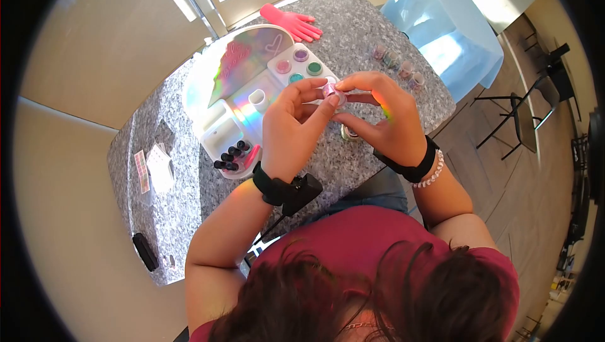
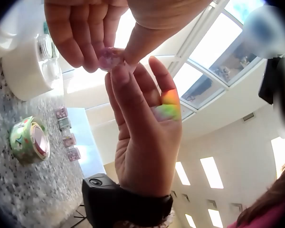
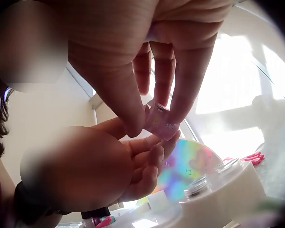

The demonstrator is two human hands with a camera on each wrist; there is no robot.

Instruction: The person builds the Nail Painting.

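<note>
- Find the small pink see-through container (image 1: 329, 91) held up above the mottled worktop (image 1: 359, 24), in line with the near end of the white tray (image 1: 299, 67) in the head view.
- Note the fingers of the left hand (image 1: 291, 134) drawn nearly together, pinching one side of it between thumb and fingertips.
- Note the fingers of the right hand (image 1: 391, 118) parted just by the container's breadth, thumb opposite forefinger across it.
- Read the step in hand, tentatively, as working at the container's lid or seam; cannot tell from these views whether opening or closing.
- For a clean job, use the left hand as a steady clamp and the right for any fine turning or prising.
- Press on firm edges rather than flat faces, lightly, for fear of a sudden slip from such a small, smooth-looking thing.
- Keep it level, in case of loose contents.
- Bring it lower, over bare worktop, away from the coloured pots (image 1: 283, 65) in the tray and the tape roll (image 2: 29, 141) near the right hand.
- Leave alone the row of four little containers (image 1: 406, 70), well apart to the right.
</note>
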